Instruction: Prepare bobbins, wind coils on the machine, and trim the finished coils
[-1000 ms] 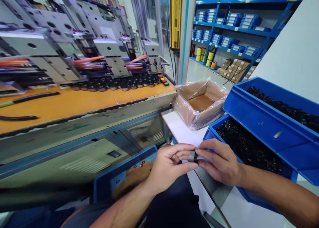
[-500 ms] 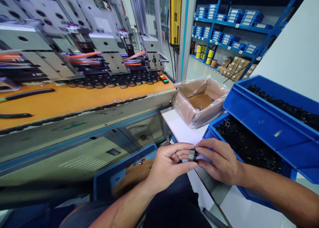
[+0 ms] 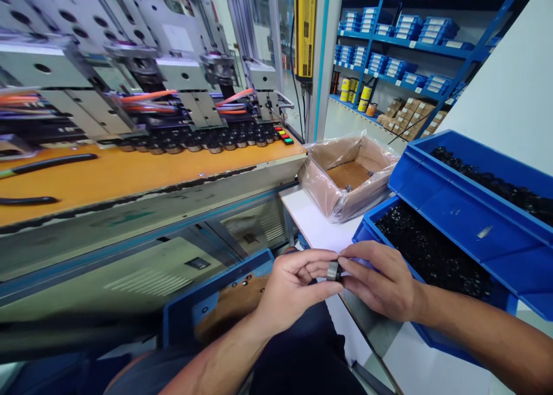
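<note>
Between my two hands is a small grey metal ring (image 3: 333, 270) with a black piece at its right side. My left hand (image 3: 287, 285) is closed on the ring, thumb below and fingers above and behind. The fingertips of my right hand (image 3: 382, 280) pinch the black side of the same part; they partly hide it. Both hands are above my lap, by the edge of a white tabletop (image 3: 309, 213). Just right of my right hand lies a lower blue bin (image 3: 367, 234) full of small black parts (image 3: 427, 251).
An upper blue bin (image 3: 458, 202) with black parts rests over the lower one. Behind stands a plastic-lined carton (image 3: 332, 202). At left, a machine (image 3: 185, 75) and rows of black-topped rings (image 3: 216, 144) occupy an orange bench (image 3: 142, 173). Another blue bin (image 3: 173, 320) sits low at left.
Both hands stay almost in place around the ring. The whole view has shifted very slightly.
</note>
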Motion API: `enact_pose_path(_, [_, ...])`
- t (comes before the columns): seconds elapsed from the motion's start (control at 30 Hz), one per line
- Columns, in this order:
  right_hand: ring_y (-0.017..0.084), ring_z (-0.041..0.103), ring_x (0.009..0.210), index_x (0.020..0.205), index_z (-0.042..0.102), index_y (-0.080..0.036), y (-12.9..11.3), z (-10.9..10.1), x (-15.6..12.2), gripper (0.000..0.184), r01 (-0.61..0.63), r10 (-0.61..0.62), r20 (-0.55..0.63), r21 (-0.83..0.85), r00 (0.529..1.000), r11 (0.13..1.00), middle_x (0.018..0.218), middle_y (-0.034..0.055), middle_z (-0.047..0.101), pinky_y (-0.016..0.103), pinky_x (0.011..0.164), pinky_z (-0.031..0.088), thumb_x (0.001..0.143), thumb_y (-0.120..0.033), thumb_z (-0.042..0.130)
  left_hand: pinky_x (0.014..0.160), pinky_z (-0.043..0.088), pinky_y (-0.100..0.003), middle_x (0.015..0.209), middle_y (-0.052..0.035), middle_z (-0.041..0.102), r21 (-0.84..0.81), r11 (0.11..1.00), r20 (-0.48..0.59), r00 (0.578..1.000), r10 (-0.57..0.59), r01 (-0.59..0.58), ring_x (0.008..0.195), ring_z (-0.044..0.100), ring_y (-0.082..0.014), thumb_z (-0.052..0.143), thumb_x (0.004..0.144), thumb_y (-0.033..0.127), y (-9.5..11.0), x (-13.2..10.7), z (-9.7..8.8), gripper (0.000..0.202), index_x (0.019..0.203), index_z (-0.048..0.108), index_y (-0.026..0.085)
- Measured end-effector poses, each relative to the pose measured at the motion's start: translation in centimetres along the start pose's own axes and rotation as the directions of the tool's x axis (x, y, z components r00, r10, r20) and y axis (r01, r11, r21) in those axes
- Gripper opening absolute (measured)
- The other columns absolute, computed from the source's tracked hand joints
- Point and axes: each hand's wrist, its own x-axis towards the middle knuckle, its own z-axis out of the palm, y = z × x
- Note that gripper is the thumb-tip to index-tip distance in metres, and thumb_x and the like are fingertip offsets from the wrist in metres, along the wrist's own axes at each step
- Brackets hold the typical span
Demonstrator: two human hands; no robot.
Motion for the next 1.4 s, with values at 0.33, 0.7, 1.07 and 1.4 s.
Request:
enact_pose_path(0.33, [0.020, 0.066, 0.093, 0.113, 0.061, -0.007, -0.2, -0.1, 0.1, 0.023, -0.015, 0.015, -0.004, -0.002, 1.000, 1.000, 0.099, 0.0158, 0.068, 0.030, 0.075, 0.060, 0.090, -0.011, 0.061, 0.071, 0.061, -0.022, 0.083, -0.0042, 0.081, 0.001, 1.000, -0.023, 1.000, -0.016, 0.016, 0.075, 0.075, -0.0152, 0.086, 0.060, 0.006, -0.1, 0.0, 0.0, 0.036, 0.093, 0.079, 0.020])
enact_pose_path(0.7, [0.016, 0.063, 0.088, 0.113, 0.063, -0.010, -0.2, 0.1, -0.3, 0.021, 0.006, -0.006, 0.012, -0.051, 1.000, 0.999, 0.093, 0.0086, 0.064, 0.026, 0.072, 0.057, 0.092, -0.012, 0.060, 0.065, 0.063, -0.020, 0.081, -0.0036, 0.081, -0.071, 0.988, -0.008, 0.990, -0.139, 0.139, 0.070, 0.077, -0.0171, 0.088, 0.057, 0.004, 0.6, 0.0, 0.1, 0.038, 0.090, 0.080, 0.020])
enact_pose_path(1.07, [0.020, 0.063, 0.084, 0.118, 0.059, -0.001, -0.2, 0.2, -0.2, 0.030, 0.063, -0.063, -0.004, -0.072, 0.998, 0.995, 0.089, 0.0127, 0.064, 0.033, 0.070, 0.060, 0.091, -0.015, 0.061, 0.069, 0.063, -0.024, 0.078, -0.0041, 0.080, -0.063, 0.998, -0.220, 0.975, -0.027, 0.013, 0.071, 0.076, -0.0178, 0.091, 0.053, 0.010, -1.1, -0.7, 2.0, 0.035, 0.084, 0.077, 0.017])
enact_pose_path(1.4, [0.019, 0.068, 0.088, 0.111, 0.061, -0.009, -1.8, -0.4, 0.5, 0.022, -0.131, 0.137, -0.025, 0.164, 0.990, 0.978, 0.092, 0.0127, 0.070, 0.032, 0.076, 0.062, 0.091, -0.005, 0.054, 0.070, 0.062, -0.024, 0.085, -0.0062, 0.081, 0.618, 0.589, 0.217, 0.833, 0.509, -0.521, 0.074, 0.077, -0.0200, 0.088, 0.063, 0.014, 1.4, -0.1, 0.0, 0.032, 0.093, 0.080, 0.023])
